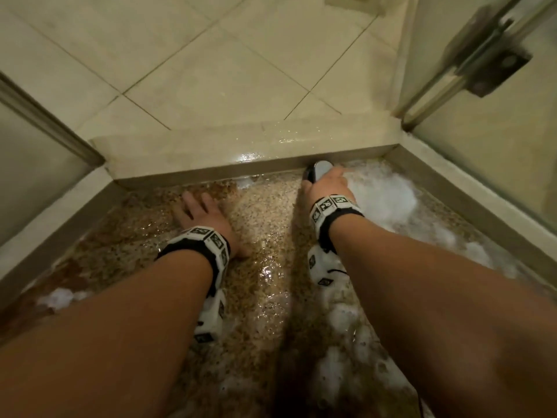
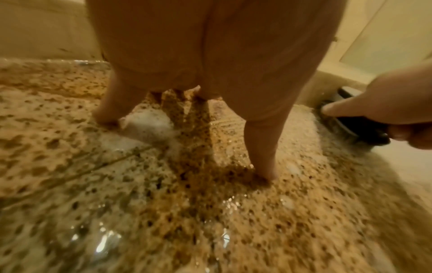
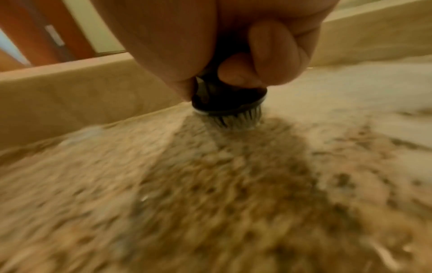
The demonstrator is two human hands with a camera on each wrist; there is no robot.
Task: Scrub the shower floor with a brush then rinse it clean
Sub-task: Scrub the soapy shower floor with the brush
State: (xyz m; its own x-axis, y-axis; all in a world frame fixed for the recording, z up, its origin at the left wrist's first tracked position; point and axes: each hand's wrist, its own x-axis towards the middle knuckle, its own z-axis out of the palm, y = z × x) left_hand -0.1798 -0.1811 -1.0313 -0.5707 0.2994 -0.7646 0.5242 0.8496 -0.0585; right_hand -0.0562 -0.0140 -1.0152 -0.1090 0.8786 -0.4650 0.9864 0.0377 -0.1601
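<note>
The speckled brown shower floor (image 1: 265,224) is wet, with white foam (image 1: 382,197) at the right. My right hand (image 1: 327,184) grips a small black scrub brush (image 1: 316,171), its bristles (image 3: 236,120) down on the floor close to the raised curb (image 1: 211,170). Seen from the left wrist, the brush (image 2: 350,120) lies at the right under the right hand (image 2: 385,103). My left hand (image 1: 202,215) rests flat on the wet floor (image 2: 163,184), fingers spread, a thumb and finger (image 2: 261,147) touching the stone. Foam (image 2: 145,125) sits by the fingertips.
Beyond the curb lies a cream tiled bathroom floor (image 1: 211,64). A glass door (image 1: 497,101) with a metal hinge (image 1: 494,52) stands at the right, a glass panel (image 1: 30,164) at the left. More foam (image 1: 57,297) lies at the near left and near the right forearm.
</note>
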